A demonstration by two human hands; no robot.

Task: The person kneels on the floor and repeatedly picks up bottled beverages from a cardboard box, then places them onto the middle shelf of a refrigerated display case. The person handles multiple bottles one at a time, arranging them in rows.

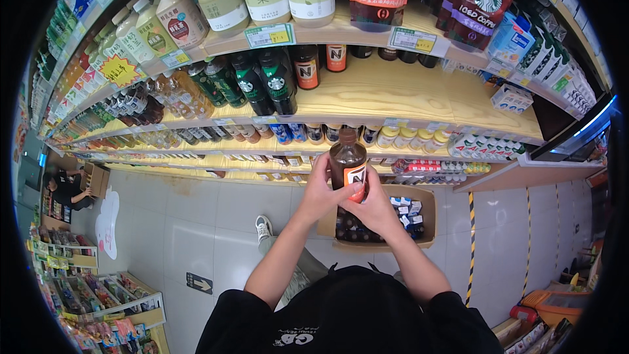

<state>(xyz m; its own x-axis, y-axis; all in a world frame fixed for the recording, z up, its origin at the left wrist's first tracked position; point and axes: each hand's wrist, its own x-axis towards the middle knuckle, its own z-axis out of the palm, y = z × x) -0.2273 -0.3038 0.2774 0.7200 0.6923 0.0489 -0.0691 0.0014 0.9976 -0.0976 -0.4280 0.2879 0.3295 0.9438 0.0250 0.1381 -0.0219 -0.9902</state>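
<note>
Both of my hands hold one dark brown plastic drink bottle (342, 160) upright in front of the shelves. It has a brown cap and an orange and white label. My left hand (322, 188) grips its left side, the thumb lying across the label. Against the right side and lower part of the bottle is my right hand (372, 202). Two similar bottles with orange labels stand on the shelf beyond, one at the front (307, 70) and one further back (336, 58). Below my hands, an open cardboard box (428, 216) on the floor contains dark-capped bottles and small cartons.
A wooden shelf (383, 86) carries Starbucks bottles (278, 83) left of the orange-labelled ones and a small carton pack (512, 98) at right. Milk tea bottles and coffee pouches line the shelf above. Another person (69, 187) crouches by a carton (97, 180) at far left. Snack racks (130, 305) stand lower left.
</note>
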